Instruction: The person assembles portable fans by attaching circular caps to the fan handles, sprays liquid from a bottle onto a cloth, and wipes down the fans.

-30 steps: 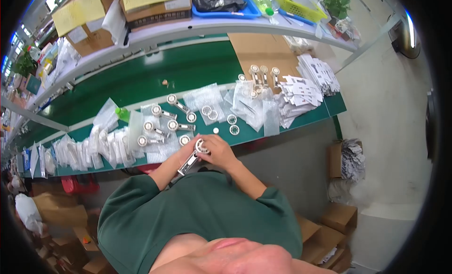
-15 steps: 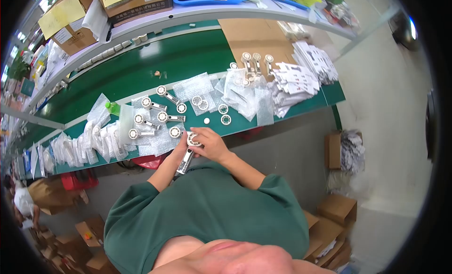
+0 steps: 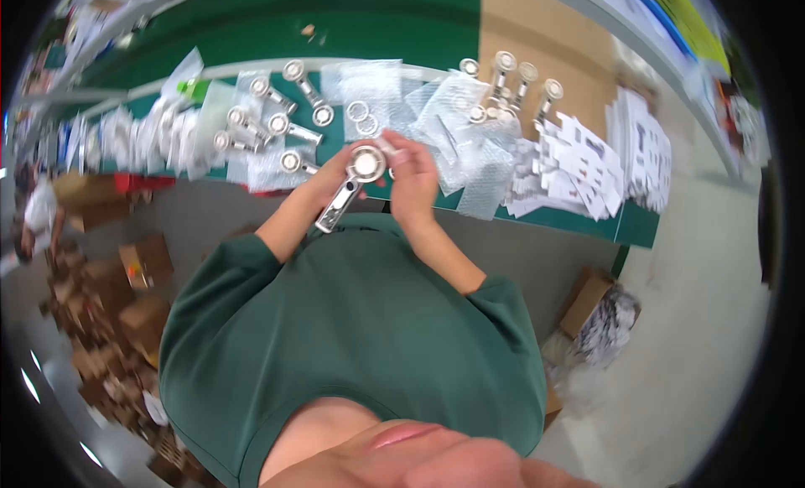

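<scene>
"How does the piece in hand look?"

"The handheld unit (image 3: pixel 339 206) has a round white head with a silvery ring and a long metallic-looking handle. It slants, head toward the desk (image 3: pixel 639 226), handle end toward the green shirt (image 3: pixel 352 329)."

"Where is it, and what are the hands doing?"

"It is in front of the person, by the desk's near edge. The left hand (image 3: pixel 334 174) is curled around its neck. The right hand (image 3: pixel 412 184) is half closed just beside the head, fingertips drawn together; a pale blur shows there, and whether they grip anything cannot be told."

"What stands around them?"

"Similar units (image 3: pixel 295 129) lie beyond the left hand, with wrapped packs (image 3: pixel 159 140) farther left. Two overlapping rings (image 3: pixel 363 116) lie just past the hands. Bubble-wrap sheets (image 3: pixel 486 182) crowd the right hand's far side, then printed papers (image 3: pixel 587 165)."

"And the edges?"

"The near edge passes by both hands. A gap separates it from the shirt, and pale floor (image 3: pixel 679 337) spreads beyond the desk's right corner."
</scene>
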A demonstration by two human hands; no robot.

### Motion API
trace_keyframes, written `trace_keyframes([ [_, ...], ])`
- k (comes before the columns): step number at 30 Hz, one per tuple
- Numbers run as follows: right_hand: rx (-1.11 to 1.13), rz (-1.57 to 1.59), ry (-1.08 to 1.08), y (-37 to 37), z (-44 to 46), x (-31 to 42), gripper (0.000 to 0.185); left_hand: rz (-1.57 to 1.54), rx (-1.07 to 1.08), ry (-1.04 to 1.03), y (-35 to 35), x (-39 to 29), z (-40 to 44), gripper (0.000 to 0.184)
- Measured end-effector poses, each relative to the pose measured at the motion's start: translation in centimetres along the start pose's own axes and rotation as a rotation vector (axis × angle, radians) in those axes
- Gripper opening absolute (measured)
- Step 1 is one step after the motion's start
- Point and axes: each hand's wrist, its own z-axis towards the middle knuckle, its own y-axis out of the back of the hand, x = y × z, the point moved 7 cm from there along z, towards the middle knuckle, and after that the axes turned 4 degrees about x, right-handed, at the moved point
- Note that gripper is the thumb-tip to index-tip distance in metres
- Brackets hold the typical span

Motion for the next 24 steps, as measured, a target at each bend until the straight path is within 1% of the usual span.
trace_keyframes([
  [1, -0.005, 0.264, -0.039, 0.8, 0.6, 0.0, 0.021, -0.007, 0.054, -0.026, -1.1, -0.5, 0.9, 0.075],
  [2, -0.031, 0.354, -0.042, 1.7, 1.2, 0.6, 0.028, -0.009, 0.117, -0.047, -2.1, -0.7, 1.5, 0.075],
  [4, -0.057, 0.467, -0.105, 3.4, 2.3, 0.9, 0.036, -0.032, 0.088, -0.063, -2.8, -1.2, 2.0, 0.077],
  [6, 0.016, 0.572, -0.154, 3.8, 2.7, 2.1, 0.03, 0.048, 0.06, -0.106, -2.2, -1.4, 2.7, 0.085],
  [8, -0.059, 0.135, -0.196, 7.3, 2.8, 0.2, 0.027, 0.088, 0.005, -0.103, -1.3, -1.4, 2.8, 0.08],
  [9, -0.104, -0.086, -0.209, 7.6, 2.8, 0.6, 0.026, 0.106, -0.017, -0.096, -0.9, -1.3, 2.9, 0.078],
  [12, 0.128, -0.718, -0.215, 5.0, 2.0, 2.0, 0.028, 0.153, -0.097, -0.039, 0.4, -0.7, 3.1, 0.072],
  [13, 0.164, -0.854, -0.171, 3.8, 1.9, 2.3, 0.032, 0.179, -0.109, -0.028, 0.7, -0.3, 3.1, 0.066],
  [14, 0.202, -0.987, -0.134, 2.8, 1.6, 2.1, 0.037, 0.152, -0.12, -0.01, 1.3, 0.3, 3.4, 0.053],
  [17, 0.235, -1.214, 0.12, 1.9, 1.1, 1.0, 0.037, 0.153, -0.112, 0.085, 1.5, 1.6, 4.3, 0.051],
  [20, 0.152, -1.155, 0.025, 3.5, 1.0, 0.5, 0.036, 0.138, -0.085, 0.152, 0.9, 2.4, 5.2, 0.049],
  [21, 0.121, -1.067, -0.064, 4.3, 1.2, 0.1, 0.033, 0.128, -0.074, 0.174, 1.2, 2.7, 5.8, 0.048],
  [22, 0.051, -0.938, -0.105, 5.6, 1.3, -0.2, 0.032, 0.12, -0.067, 0.193, 1.6, 3.0, 6.2, 0.048],
  [23, -0.012, -0.805, -0.144, 7.2, 1.6, -0.8, 0.032, 0.159, -0.105, 0.209, 2.2, 3.3, 6.5, 0.047],
  [24, -0.068, -0.672, -0.185, 8.9, 2.1, -1.4, 0.031, 0.125, -0.167, 0.214, 3.4, 3.6, 6.5, 0.047],
])
